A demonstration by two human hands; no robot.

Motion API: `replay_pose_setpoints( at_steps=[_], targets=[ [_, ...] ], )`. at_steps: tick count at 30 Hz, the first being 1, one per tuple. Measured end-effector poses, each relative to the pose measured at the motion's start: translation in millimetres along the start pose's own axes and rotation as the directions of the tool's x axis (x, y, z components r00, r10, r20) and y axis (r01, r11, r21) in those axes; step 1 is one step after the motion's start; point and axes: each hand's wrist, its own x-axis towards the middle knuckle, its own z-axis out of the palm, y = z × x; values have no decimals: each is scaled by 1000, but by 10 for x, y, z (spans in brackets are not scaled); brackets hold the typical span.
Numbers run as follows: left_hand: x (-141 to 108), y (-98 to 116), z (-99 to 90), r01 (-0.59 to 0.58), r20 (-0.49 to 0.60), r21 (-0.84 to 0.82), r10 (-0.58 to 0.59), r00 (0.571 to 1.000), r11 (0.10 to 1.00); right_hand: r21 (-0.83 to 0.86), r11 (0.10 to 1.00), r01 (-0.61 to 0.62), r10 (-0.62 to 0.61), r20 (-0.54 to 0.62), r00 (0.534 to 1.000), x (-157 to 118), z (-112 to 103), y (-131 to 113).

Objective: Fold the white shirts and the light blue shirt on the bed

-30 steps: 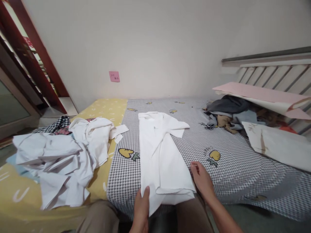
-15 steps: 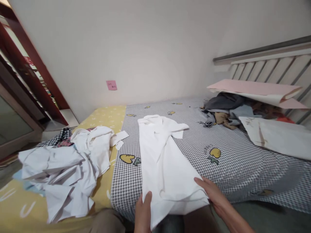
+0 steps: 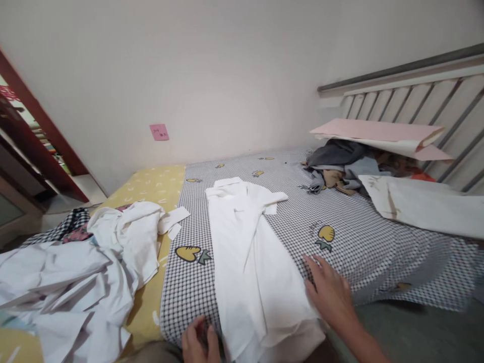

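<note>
Fingers of the R hand (image 3: 328, 292) spread apart, tips just at the edge of the long white cotton shirt (image 3: 253, 257) lying flat on the grey gingham bed sheet (image 3: 363, 257); L hand (image 3: 197, 340) curled beside its lower edge, prob. not gripping, hard to tell.

I've got my right grip (image 3: 330, 292) touching the right edge of a white shirt (image 3: 253, 257) laid out on the checked sheet (image 3: 363, 262), and my left grip (image 3: 197, 340) curled just beside its lower left edge. Crumpled white clothes (image 3: 75, 267) lie heaped to the left, with a dark clothes pile (image 3: 335, 164) well off to the right
</note>
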Motion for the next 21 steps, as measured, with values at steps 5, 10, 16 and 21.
replay_pose_setpoints(
  at_steps=[5,10,16,21],
  targets=[
    [418,738,371,-402,193,251,361,912,881,116,965,237,-213,-184,959,360,21,-835],
    [667,1194,866,-610,448,479,421,788,631,160,957,242,-245,-2,969,640,407,-1069],
    [818,1183,995,-542,424,534,349,835,649,153,959,240,-240,-19,971,639,704,-852],
    [916,1103,1043,-543,363,582,405,839,605,165,956,242,-237,-48,970,659,729,-892]
  ],
)
